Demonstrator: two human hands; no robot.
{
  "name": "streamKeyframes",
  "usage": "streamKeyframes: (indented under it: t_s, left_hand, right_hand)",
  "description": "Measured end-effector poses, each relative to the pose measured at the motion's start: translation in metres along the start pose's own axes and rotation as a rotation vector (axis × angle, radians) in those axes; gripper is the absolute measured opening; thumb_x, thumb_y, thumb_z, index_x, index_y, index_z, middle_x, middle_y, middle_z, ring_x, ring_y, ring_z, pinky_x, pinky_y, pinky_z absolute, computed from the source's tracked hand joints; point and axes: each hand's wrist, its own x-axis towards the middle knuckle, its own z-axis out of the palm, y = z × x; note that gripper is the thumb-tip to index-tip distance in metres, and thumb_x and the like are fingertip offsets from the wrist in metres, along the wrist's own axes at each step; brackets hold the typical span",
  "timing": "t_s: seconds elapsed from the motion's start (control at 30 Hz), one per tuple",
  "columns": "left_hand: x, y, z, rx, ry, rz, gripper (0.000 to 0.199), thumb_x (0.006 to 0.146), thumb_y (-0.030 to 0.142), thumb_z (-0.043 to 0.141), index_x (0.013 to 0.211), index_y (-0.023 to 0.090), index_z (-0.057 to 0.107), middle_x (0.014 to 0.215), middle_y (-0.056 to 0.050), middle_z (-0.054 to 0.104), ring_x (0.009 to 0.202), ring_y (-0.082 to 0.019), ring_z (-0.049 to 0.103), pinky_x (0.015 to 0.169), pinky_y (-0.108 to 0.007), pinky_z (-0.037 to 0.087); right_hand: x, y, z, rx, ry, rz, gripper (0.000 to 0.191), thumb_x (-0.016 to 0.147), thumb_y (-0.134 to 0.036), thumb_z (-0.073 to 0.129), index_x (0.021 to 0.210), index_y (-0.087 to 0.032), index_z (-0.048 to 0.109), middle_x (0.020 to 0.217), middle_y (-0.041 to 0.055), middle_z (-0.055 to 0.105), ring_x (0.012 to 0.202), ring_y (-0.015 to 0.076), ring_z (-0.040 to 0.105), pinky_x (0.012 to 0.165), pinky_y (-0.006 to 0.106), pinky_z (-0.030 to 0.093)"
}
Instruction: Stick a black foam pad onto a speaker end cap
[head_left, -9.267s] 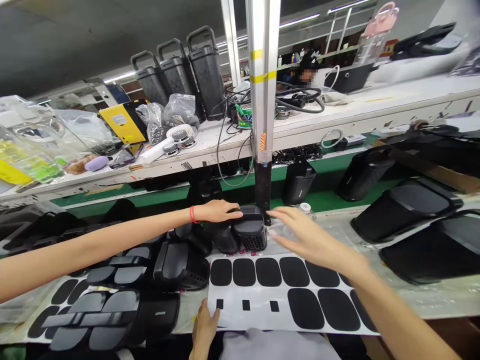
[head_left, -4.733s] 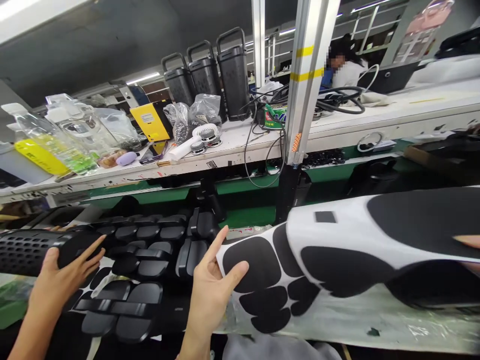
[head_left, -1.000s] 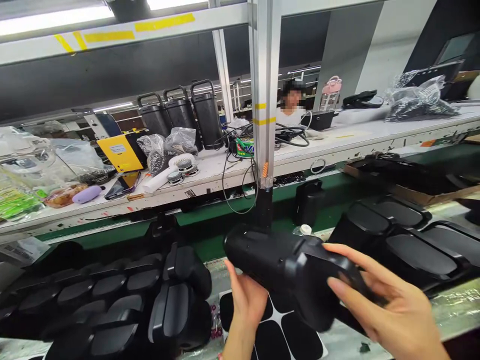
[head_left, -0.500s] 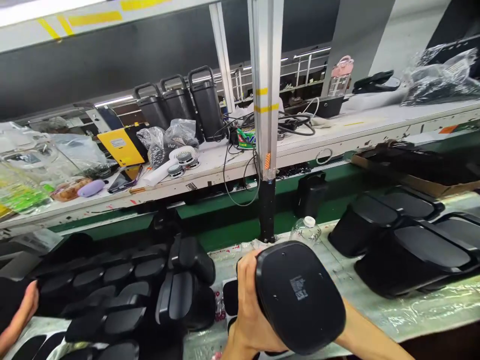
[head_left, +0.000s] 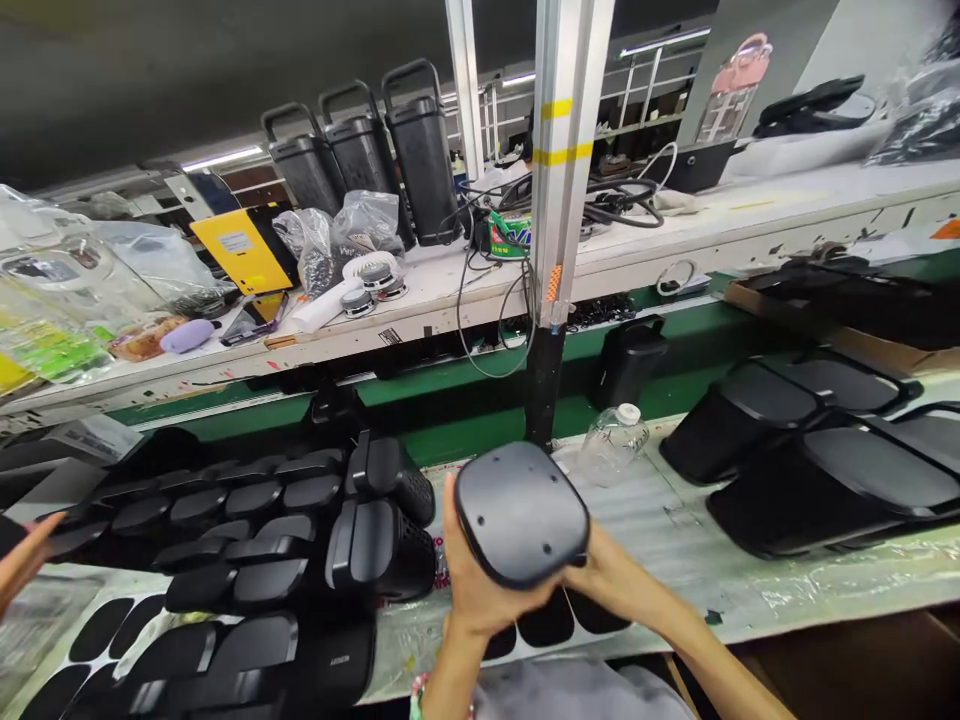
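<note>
Two bare hands meet at one black handled device (head_left: 521, 515), held up above the counter (head_left: 660, 570) in front of the wearer, its smooth rounded panel facing the camera with four small dark spots showing. Its long axis seems to run away from the view, though so foreshortened that its exact tilt cannot be told. Neither hand is nearer, since both touch it: the left hand (head_left: 476, 595) cups it from the left and below, fingers curved around it, one digit raised along the left edge; the right hand (head_left: 600, 575) meets the lower right corner, its fingers mostly hidden, so how far they close cannot be told. Beneath, at least three black patches (head_left: 546, 620) show. Two similar devices (head_left: 381, 550) stand close together to the left, beside a crowded group (head_left: 270, 580) too overlapped to count. One clear bottle (head_left: 611, 445) with a white cap stands just beyond the held device, and at least two more black devices (head_left: 810, 490) lie well to the right. Three tall black devices (head_left: 424, 165) stand on the shelf (head_left: 442, 272) above. One co-worker's hand (head_left: 22, 560) enters at the far left, well apart.
</note>
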Motion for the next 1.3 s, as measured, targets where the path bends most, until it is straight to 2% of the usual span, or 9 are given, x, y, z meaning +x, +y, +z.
streamKeyframes:
  t_s: [0.17, 0.3, 0.5, 0.67, 0.8, 0.9, 0.97, 1.07, 1.3]
  left_hand:
    - [0.015, -0.046, 0.0, 0.031, 0.085, -0.102, 0.127, 0.051, 0.039, 0.086, 0.149, 0.028, 0.007, 0.152, -0.015, 0.028, 0.137, -0.036, 0.038, 0.116, -0.055, 0.025]
    - [0.013, -0.085, 0.003, 0.079, 0.034, -0.156, 0.128, 0.045, 0.04, 0.089, 0.145, 0.02, 0.012, 0.145, -0.02, 0.034, 0.135, -0.038, 0.039, 0.115, -0.059, 0.025]
    - [0.018, -0.085, -0.003, 0.235, 0.017, -0.01, 0.098, 0.053, 0.039, 0.086, 0.132, 0.022, 0.032, 0.139, -0.017, 0.038, 0.134, -0.035, 0.042, 0.112, -0.056, 0.033]
    - [0.022, -0.081, -0.013, 0.222, 0.104, -0.043, 0.097, 0.056, 0.037, 0.084, 0.133, 0.021, 0.028, 0.134, -0.016, 0.041, 0.125, -0.031, 0.05, 0.108, -0.052, 0.039]
    - [0.021, -0.084, -0.015, 0.218, 0.099, -0.063, 0.096, 0.057, 0.037, 0.084, 0.134, 0.022, 0.028, 0.134, -0.015, 0.042, 0.124, -0.03, 0.051, 0.107, -0.051, 0.041]
    - [0.017, -0.085, -0.012, 0.218, 0.111, -0.064, 0.095, 0.056, 0.037, 0.084, 0.133, 0.023, 0.029, 0.135, -0.015, 0.041, 0.126, -0.031, 0.049, 0.108, -0.052, 0.039]
    - [0.015, -0.084, -0.01, 0.216, 0.121, -0.063, 0.097, 0.056, 0.039, 0.084, 0.133, 0.023, 0.028, 0.135, -0.016, 0.04, 0.126, -0.031, 0.048, 0.109, -0.053, 0.038]
    - [0.015, -0.083, -0.009, 0.212, 0.125, -0.067, 0.096, 0.057, 0.04, 0.084, 0.133, 0.023, 0.027, 0.134, -0.016, 0.042, 0.124, -0.031, 0.05, 0.107, -0.053, 0.039]
    - [0.015, -0.084, -0.01, 0.207, 0.142, -0.081, 0.097, 0.054, 0.04, 0.085, 0.131, 0.023, 0.03, 0.132, -0.014, 0.045, 0.124, -0.031, 0.051, 0.108, -0.051, 0.039]
  right_hand:
    - [-0.012, 0.077, 0.028, -0.231, 0.012, 0.326, 0.025, 0.078, -0.021, 0.052, 0.1, -0.014, 0.061, 0.097, 0.0156, 0.065, 0.093, 0.0289, 0.064, 0.085, 0.045, 0.051]
    - [-0.027, 0.106, 0.058, -0.318, -0.016, 0.357, 0.023, 0.073, -0.015, 0.057, 0.096, -0.015, 0.06, 0.098, 0.0136, 0.063, 0.095, 0.0277, 0.062, 0.087, 0.04, 0.049]
    - [-0.008, 0.106, 0.082, -0.419, -0.086, 0.266, 0.028, 0.083, -0.016, 0.056, 0.11, -0.013, 0.06, 0.11, 0.0142, 0.059, 0.103, 0.0268, 0.057, 0.093, 0.037, 0.044]
    - [0.018, 0.103, 0.094, -0.506, -0.109, 0.258, 0.03, 0.085, -0.022, 0.063, 0.113, -0.013, 0.057, 0.113, 0.01, 0.057, 0.104, 0.0242, 0.055, 0.091, 0.042, 0.045]
    - [0.004, 0.097, 0.1, -0.548, -0.146, 0.254, 0.015, 0.083, -0.014, 0.061, 0.098, -0.013, 0.061, 0.106, 0.0128, 0.059, 0.098, 0.0257, 0.057, 0.086, 0.04, 0.046]
    - [-0.015, 0.097, 0.1, -0.558, -0.172, 0.257, 0.022, 0.077, -0.014, 0.067, 0.098, -0.012, 0.062, 0.109, 0.0185, 0.058, 0.104, 0.033, 0.055, 0.086, 0.042, 0.046]
    - [-0.023, 0.099, 0.098, -0.547, -0.195, 0.252, 0.022, 0.075, -0.015, 0.069, 0.096, -0.013, 0.062, 0.108, 0.0169, 0.058, 0.104, 0.033, 0.055, 0.085, 0.041, 0.046]
    - [-0.026, 0.103, 0.097, -0.521, -0.226, 0.254, 0.004, 0.081, -0.019, 0.064, 0.083, -0.016, 0.06, 0.1, 0.0126, 0.058, 0.098, 0.0288, 0.056, 0.08, 0.037, 0.046]
    - [-0.026, 0.098, 0.101, -0.51, -0.221, 0.354, 0.018, 0.08, -0.02, 0.063, 0.098, -0.016, 0.057, 0.108, 0.0139, 0.056, 0.105, 0.032, 0.055, 0.082, 0.042, 0.044]
